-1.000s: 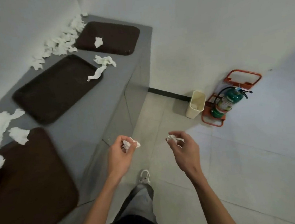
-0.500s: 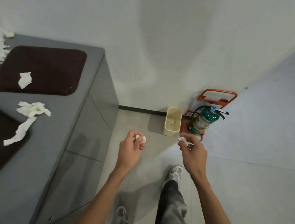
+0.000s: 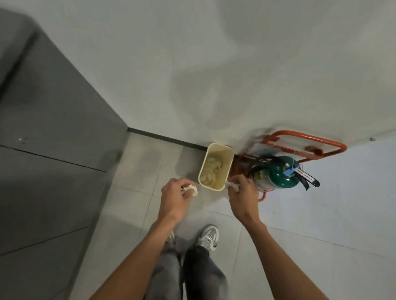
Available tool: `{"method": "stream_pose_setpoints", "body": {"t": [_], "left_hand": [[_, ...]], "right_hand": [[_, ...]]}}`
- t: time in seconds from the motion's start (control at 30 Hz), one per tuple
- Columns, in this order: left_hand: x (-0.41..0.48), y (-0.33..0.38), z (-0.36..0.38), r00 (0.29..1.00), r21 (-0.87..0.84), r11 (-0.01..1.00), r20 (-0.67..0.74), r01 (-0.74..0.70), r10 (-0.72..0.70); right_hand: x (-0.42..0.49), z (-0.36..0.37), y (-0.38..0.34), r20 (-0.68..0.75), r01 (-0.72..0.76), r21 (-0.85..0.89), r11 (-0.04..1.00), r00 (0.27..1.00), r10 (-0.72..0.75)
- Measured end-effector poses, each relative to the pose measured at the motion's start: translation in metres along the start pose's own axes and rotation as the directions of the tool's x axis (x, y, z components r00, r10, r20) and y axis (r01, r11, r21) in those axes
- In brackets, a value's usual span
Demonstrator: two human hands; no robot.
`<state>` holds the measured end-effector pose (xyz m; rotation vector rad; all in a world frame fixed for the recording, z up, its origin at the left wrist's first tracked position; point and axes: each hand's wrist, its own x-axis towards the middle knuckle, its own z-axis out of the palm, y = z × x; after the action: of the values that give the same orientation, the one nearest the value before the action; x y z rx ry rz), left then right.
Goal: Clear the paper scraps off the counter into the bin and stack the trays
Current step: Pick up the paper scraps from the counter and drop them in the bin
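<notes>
On the pale tiled floor (image 3: 319, 235) stands a cream rectangular plastic bin (image 3: 213, 188), part-filled with scraps. The left hand's (image 3: 175, 199) grip pinches a crumpled white paper scrap (image 3: 191, 189) beside it; the right hand (image 3: 243, 195) clasps another scrap (image 3: 233, 185) at its rim. Neither is dropped yet; tray stacking likely remains.

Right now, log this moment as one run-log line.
step: carry to bin | left hand: pinches left scrap, beside bin | right hand: pinches right scrap, by bin rim | bin: paper inside
</notes>
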<state>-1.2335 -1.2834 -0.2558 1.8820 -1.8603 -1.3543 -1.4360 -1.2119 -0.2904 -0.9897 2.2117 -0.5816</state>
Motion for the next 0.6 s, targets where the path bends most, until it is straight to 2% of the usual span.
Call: {"method": "stream_pose_setpoints", "body": {"t": [0.1,0.2,0.4,0.53,0.6], "left_hand": [[0.048,-0.019,0.049,0.999,0.020,1.000,0.037,0.015,-0.016],[0.086,-0.039,0.084,0.997,0.111,0.994,0.077,0.003,-0.011],[0.178,-0.099,0.174,0.974,0.217,0.960,0.176,-0.178,0.141],[0.230,-0.130,0.236,0.918,0.366,0.883,0.365,-0.294,0.155],[0.252,-0.140,0.262,0.894,0.375,0.878,0.432,-0.296,0.117]], "right_hand": [[0.054,0.034,0.041,0.065,0.022,-0.057,0.998,0.998,-0.019],[0.095,0.063,0.068,0.145,0.048,-0.119,0.992,0.989,-0.031],[0.188,0.128,0.116,0.304,0.200,-0.286,0.937,0.946,-0.109],[0.248,0.170,0.136,0.378,0.243,-0.379,0.893,0.922,-0.091],[0.274,0.190,0.144,0.402,0.284,-0.415,0.864,0.910,-0.106]]}}
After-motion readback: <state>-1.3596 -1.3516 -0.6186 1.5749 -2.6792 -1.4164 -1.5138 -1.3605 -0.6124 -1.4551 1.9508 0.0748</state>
